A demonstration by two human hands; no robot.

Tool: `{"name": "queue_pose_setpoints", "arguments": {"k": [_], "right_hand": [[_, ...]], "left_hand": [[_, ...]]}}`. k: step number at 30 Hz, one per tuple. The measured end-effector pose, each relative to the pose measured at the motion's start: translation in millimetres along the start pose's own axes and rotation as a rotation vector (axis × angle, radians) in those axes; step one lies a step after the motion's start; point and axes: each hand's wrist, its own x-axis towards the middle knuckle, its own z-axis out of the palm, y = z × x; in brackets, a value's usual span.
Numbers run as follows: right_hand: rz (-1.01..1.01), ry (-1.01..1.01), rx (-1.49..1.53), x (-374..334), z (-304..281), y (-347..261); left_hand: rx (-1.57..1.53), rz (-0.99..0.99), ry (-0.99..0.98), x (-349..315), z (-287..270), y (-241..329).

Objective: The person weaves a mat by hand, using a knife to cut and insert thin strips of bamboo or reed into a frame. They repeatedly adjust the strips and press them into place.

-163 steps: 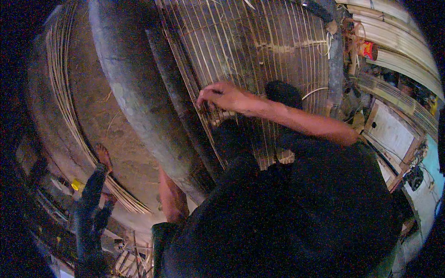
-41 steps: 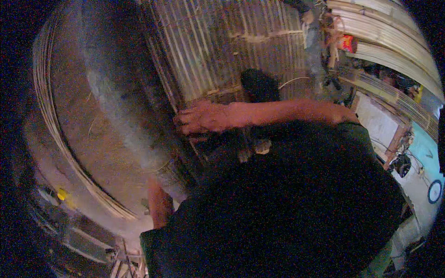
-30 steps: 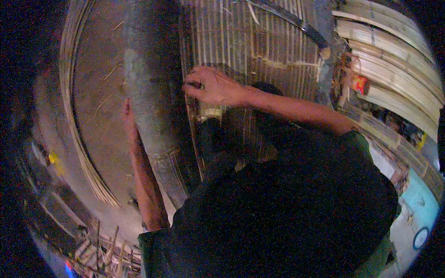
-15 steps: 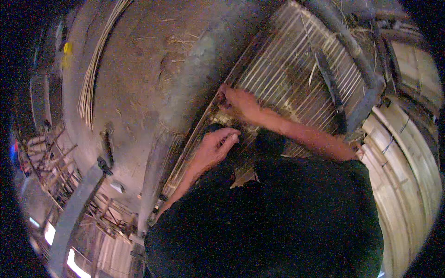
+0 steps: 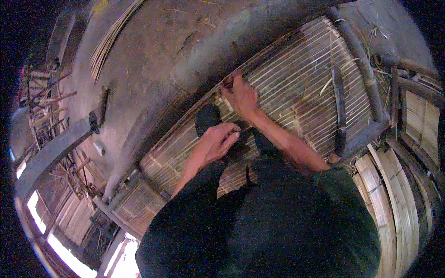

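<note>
My left hand (image 5: 214,144) is closed, thumb and fingers pressed together above my dark-clothed leg; what it pinches, if anything, is too small to make out. Farther ahead, my right hand (image 5: 241,96) is closed at the far edge of a slatted bamboo platform (image 5: 296,69). Its fingertips are in shadow, so what they grip is hidden. Pale thin strips run in rows across the platform beneath both arms. A long dark bar-like piece (image 5: 340,109) lies across the slats to the right of my right forearm.
Beyond the platform, a bundle of thin strips (image 5: 110,41) lies on the earthen ground (image 5: 153,37). Wide split bamboo boards (image 5: 394,199) stand at the right. A dark pole (image 5: 366,78) borders the platform's right end. Stacked sticks (image 5: 51,102) and a grey beam (image 5: 51,150) are at left.
The view has turned, so the platform lies flatter across the picture and more of its left part shows. My right hand stays at the far edge; my left hand stays closed near my leg.
</note>
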Motion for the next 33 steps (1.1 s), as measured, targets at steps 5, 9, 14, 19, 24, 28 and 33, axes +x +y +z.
{"name": "queue_pose_setpoints", "arguments": {"k": [5,9,14,19,24,28,33], "right_hand": [[0.019,0.024,0.009,19,5,-5],[-0.058,0.008,0.142,17,18,-39],[0.028,0.033,0.232,19,9,-28],[0.241,-0.016,0.714,27,8,-31],[0.348,-0.125,0.733,33,4,-31],[0.215,-0.124,0.487,38,9,-9],[-0.094,-0.098,0.127,35,1,3]], "left_hand": [[-0.025,0.04,-0.111,-35,-12,14],[-0.183,-0.014,-0.183,-91,17,-38],[-0.105,0.023,0.378,-47,32,-60],[-0.077,0.025,0.824,34,29,-91],[0.084,-0.109,0.774,84,11,-100],[0.132,-0.065,0.925,95,18,-103],[0.06,-0.052,0.95,101,35,-113]]}}
